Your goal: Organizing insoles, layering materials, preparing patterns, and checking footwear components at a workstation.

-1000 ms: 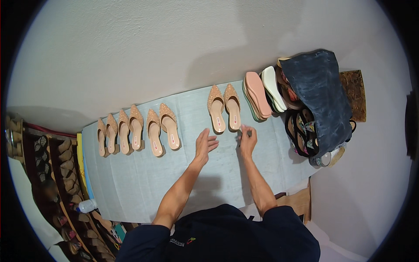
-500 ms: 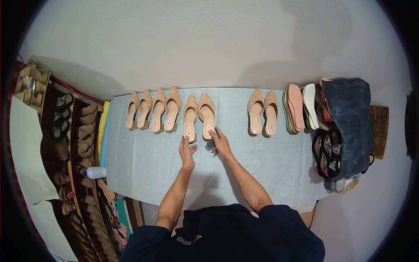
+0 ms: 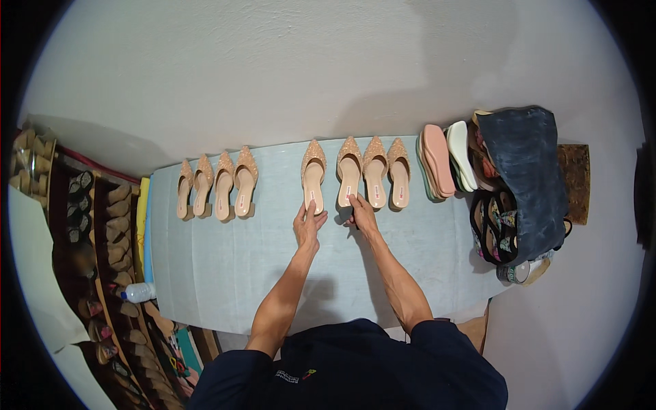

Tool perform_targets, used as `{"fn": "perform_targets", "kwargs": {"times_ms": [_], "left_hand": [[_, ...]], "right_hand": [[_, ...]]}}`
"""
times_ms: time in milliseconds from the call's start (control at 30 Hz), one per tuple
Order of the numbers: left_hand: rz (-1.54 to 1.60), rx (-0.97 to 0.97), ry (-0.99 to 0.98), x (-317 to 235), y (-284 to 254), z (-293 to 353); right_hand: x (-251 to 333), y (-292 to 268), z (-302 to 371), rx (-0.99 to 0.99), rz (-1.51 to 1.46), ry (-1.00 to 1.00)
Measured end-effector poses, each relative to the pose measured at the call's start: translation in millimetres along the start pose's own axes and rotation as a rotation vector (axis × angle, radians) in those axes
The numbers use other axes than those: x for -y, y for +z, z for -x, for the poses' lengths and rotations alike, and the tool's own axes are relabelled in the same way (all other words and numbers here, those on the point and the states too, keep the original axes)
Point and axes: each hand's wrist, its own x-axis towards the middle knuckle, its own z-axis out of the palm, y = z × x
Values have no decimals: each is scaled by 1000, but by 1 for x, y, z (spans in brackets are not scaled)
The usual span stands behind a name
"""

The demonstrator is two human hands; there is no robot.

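My left hand (image 3: 309,229) has its thumb on the heel end of a glittery beige pointed mule (image 3: 313,174), its fingers around the heel. A matching mule (image 3: 349,174) is gripped at its heel end by my right hand (image 3: 362,216), the thumb on the insole and the other fingers underneath. Beside those fingers shows a small dark grey patch that I cannot make out. Both mules point toward the wall, a gap between them. Just right of the one in my right hand stands another such pair of mules (image 3: 387,179).
Two more pairs of mules (image 3: 216,188) stand at the table's left. Pink and white soles (image 3: 437,160) are stacked at the right, beside a dark cover (image 3: 523,181) over patterned sandals (image 3: 493,225). A bottle (image 3: 140,292) and shelves of shoe lasts (image 3: 119,232) flank the table's left edge.
My hands and the two mules they hold have moved right along the table. The gap between these two mules has widened, and the right one is now near the right-hand pair. The view has shifted slightly.
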Motion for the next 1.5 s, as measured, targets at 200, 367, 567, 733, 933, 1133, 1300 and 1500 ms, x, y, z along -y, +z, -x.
{"fn": "perform_targets", "kwargs": {"times_ms": [200,367,567,733,933,1133,1300,1500], "left_hand": [[2,23,-13,16,23,-13],[-24,27,-23,17,24,-11],[-35,-35,-19,9,-27,-1],[68,-280,85,-4,-100,6],[148,-542,159,-61,-194,-5],[44,-354,116,-120,-253,-29],[-60,-138,11,-158,-264,-42],[-71,10,7,-157,-265,-76]], "right_hand": [[11,-9,4,-32,64,47],[3,-3,12,-132,89,-47],[-46,15,56,-325,118,-68],[-90,54,81,-77,79,95],[-86,158,80,166,132,101],[-76,267,47,113,29,39],[-69,320,22,33,58,-2],[-87,319,4,5,-98,-91]]}}
